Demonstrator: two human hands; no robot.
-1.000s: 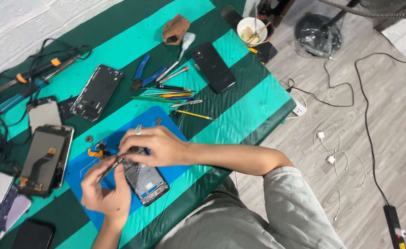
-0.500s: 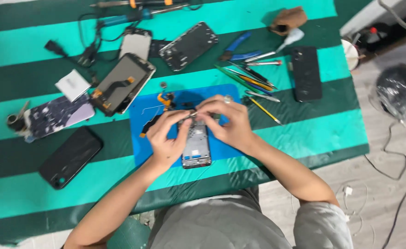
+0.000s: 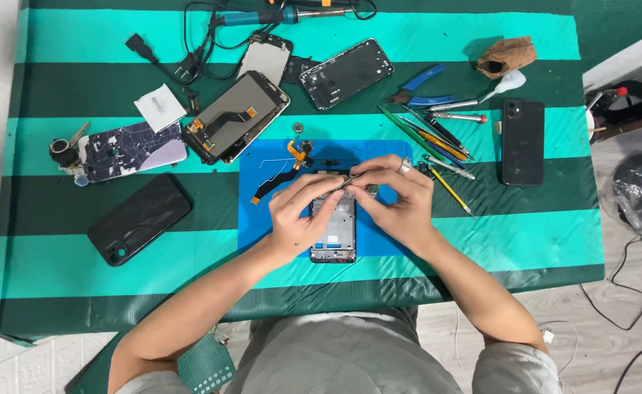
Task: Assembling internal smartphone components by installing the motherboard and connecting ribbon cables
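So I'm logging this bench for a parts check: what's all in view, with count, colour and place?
mat: 1, blue, table centre
phone frame: 1, grey, on mat under the hands
flex cable: 1, black and orange, mat's left part
black phones: 2, far left and far right
opened phones: 2, dark, above mat
cracked back cover: 1, pale, left
hand tools: several, mixed colours, right of mat
soldering iron: 1, blue, top edge
left hand: on frame
right hand: pinching a small part, ring on one finger

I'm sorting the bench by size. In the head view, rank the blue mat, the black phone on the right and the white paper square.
1. blue mat
2. black phone
3. white paper square
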